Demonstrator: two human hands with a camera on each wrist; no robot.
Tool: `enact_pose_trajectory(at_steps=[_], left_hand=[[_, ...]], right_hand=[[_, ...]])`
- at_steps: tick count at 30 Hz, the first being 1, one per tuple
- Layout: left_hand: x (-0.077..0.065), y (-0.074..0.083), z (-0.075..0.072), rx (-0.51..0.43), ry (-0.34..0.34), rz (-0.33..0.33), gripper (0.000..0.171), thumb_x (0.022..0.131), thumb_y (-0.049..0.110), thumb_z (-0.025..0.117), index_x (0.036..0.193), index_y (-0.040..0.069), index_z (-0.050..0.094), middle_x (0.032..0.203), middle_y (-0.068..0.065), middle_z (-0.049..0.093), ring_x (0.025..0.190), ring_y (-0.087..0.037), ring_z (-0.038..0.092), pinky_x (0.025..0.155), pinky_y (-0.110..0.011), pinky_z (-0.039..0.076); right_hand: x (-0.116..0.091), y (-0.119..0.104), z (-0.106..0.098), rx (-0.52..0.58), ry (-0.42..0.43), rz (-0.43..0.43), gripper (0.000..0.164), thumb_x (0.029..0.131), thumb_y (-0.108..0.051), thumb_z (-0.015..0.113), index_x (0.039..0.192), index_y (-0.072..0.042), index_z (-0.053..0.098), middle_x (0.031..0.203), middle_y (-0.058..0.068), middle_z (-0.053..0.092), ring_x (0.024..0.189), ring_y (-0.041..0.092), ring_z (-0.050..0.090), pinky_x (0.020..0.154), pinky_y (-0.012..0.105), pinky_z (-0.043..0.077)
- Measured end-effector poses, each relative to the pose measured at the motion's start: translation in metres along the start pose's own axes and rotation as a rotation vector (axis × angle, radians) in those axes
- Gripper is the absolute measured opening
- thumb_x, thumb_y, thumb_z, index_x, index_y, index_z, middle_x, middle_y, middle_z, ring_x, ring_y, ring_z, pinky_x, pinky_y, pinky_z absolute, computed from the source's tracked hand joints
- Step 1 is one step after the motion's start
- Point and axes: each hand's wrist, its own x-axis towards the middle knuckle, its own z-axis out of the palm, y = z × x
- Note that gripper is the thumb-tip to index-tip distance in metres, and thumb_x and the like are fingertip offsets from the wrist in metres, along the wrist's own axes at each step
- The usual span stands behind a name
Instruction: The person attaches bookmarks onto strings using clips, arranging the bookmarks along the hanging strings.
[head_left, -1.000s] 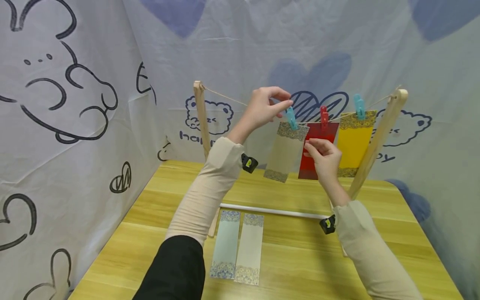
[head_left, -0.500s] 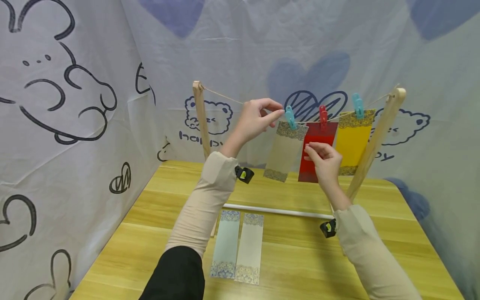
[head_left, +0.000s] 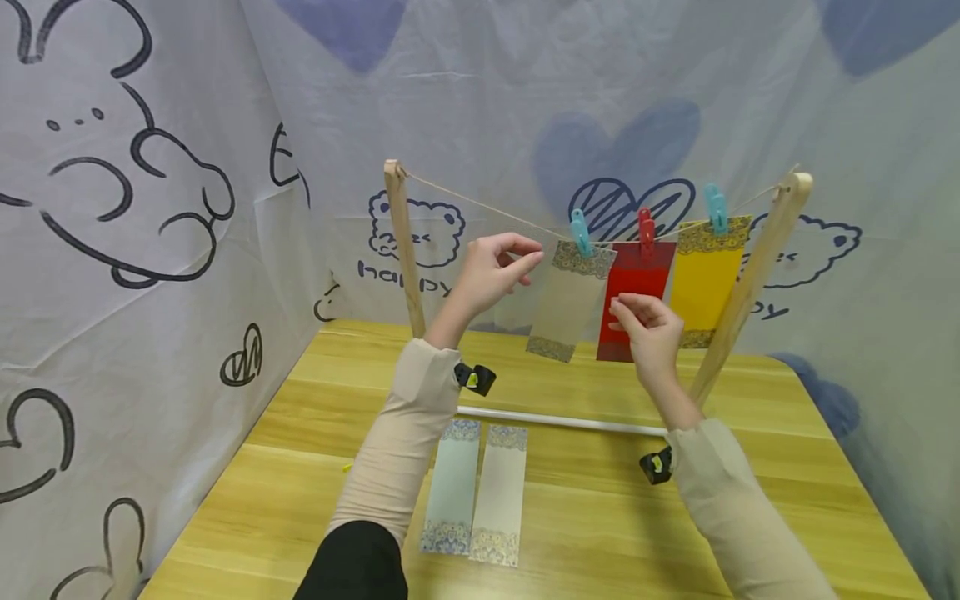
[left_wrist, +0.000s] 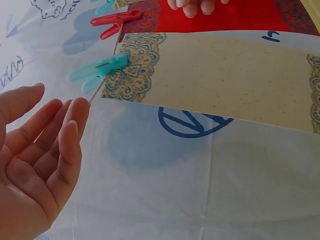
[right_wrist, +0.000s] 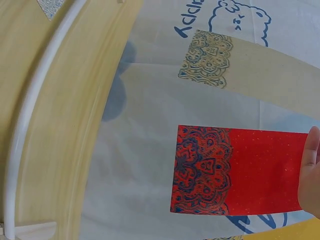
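A beige card (head_left: pixel 564 304) with lace-like patterned ends hangs from the string (head_left: pixel 480 202) by a teal clothespin (head_left: pixel 580 233). My left hand (head_left: pixel 491 275) is just left of it, fingers relaxed and apart from the card and clothespin; in the left wrist view its palm (left_wrist: pixel 35 170) shows nothing held. To the right hang a red card (head_left: pixel 637 271) under a red clothespin (head_left: pixel 646 233) and a yellow card (head_left: pixel 708 287) under another teal clothespin (head_left: pixel 716 210). My right hand (head_left: pixel 652 337) hovers before the red card with loosely bent fingers and nothing visible in them.
Two wooden posts (head_left: pixel 405 250) carry the sagging string, and a white rod (head_left: pixel 562 421) runs low between them. A pale blue card (head_left: pixel 453 487) and a cream card (head_left: pixel 500 496) lie side by side on the wood-grain table (head_left: pixel 247 508). Printed cloth (head_left: pixel 480 100) hangs behind.
My left hand has come off the teal clothespin and moved down and left. The right hand has dropped slightly. The beige card stays hanging.
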Motion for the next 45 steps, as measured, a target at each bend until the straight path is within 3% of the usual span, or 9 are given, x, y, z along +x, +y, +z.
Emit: enact_pose_trajectory(at_steps=[17,26,30,34,37,40,45], left_hand=[[-0.037,-0.025,-0.006,-0.015,0.039,-0.013,0.019,0.088,0.013,0.057,0.101,0.0,0.064,0.089,-0.01,0.064,0.062,-0.019,0.059,0.052,-0.029,0.049],[-0.055,-0.033,-0.01,-0.01,0.077,-0.004,0.018,0.088,0.01,0.058,0.099,-0.003,0.063,0.089,-0.012,0.064,0.063,-0.021,0.06,0.05,-0.023,0.046],[-0.065,-0.037,-0.013,-0.008,0.101,-0.027,0.019,0.087,0.011,0.058,0.099,-0.003,0.063,0.089,-0.014,0.063,0.065,-0.027,0.06,0.051,-0.022,0.047],[-0.075,-0.042,-0.017,-0.024,0.119,-0.059,0.021,0.087,0.013,0.059,0.101,-0.003,0.063,0.09,-0.017,0.063,0.066,-0.027,0.06,0.053,-0.027,0.049],[-0.081,-0.047,-0.019,-0.035,0.122,-0.081,0.023,0.087,0.015,0.06,0.101,-0.003,0.063,0.091,-0.017,0.063,0.067,-0.028,0.06,0.055,-0.035,0.051],[-0.087,-0.052,-0.02,-0.034,0.128,-0.102,0.022,0.087,0.014,0.059,0.101,-0.003,0.063,0.09,-0.016,0.063,0.066,-0.027,0.06,0.055,-0.038,0.051],[-0.097,-0.059,-0.021,-0.034,0.147,-0.127,0.021,0.087,0.013,0.059,0.101,-0.002,0.063,0.09,-0.014,0.063,0.064,-0.021,0.06,0.053,-0.032,0.051]], right_hand=[[-0.014,0.005,-0.002,-0.004,0.003,0.05,0.022,0.077,0.008,0.064,0.09,0.024,0.055,0.076,0.003,0.066,0.062,0.017,0.061,0.052,0.022,0.051],[-0.02,0.008,-0.003,0.007,0.004,0.084,0.02,0.078,0.01,0.061,0.092,0.023,0.055,0.078,0.006,0.067,0.063,0.017,0.062,0.052,0.023,0.051],[-0.024,0.014,-0.005,0.108,-0.041,0.053,0.015,0.079,0.005,0.064,0.091,0.014,0.062,0.08,0.013,0.066,0.061,0.02,0.062,0.054,0.027,0.052],[-0.018,0.077,-0.033,0.214,-0.102,0.018,0.017,0.076,0.005,0.066,0.093,0.005,0.066,0.085,0.016,0.066,0.059,0.022,0.062,0.053,0.027,0.052],[-0.014,0.118,-0.052,0.157,-0.09,0.035,0.021,0.075,0.004,0.068,0.096,0.006,0.065,0.088,0.02,0.064,0.059,0.025,0.061,0.052,0.029,0.052],[-0.018,0.116,-0.05,0.129,-0.086,0.059,0.022,0.075,0.002,0.069,0.095,0.006,0.065,0.087,0.021,0.064,0.06,0.025,0.061,0.052,0.03,0.052],[-0.025,0.105,-0.044,0.157,-0.094,0.029,0.019,0.074,0.004,0.069,0.093,0.005,0.066,0.085,0.018,0.065,0.062,0.021,0.061,0.053,0.025,0.051]])
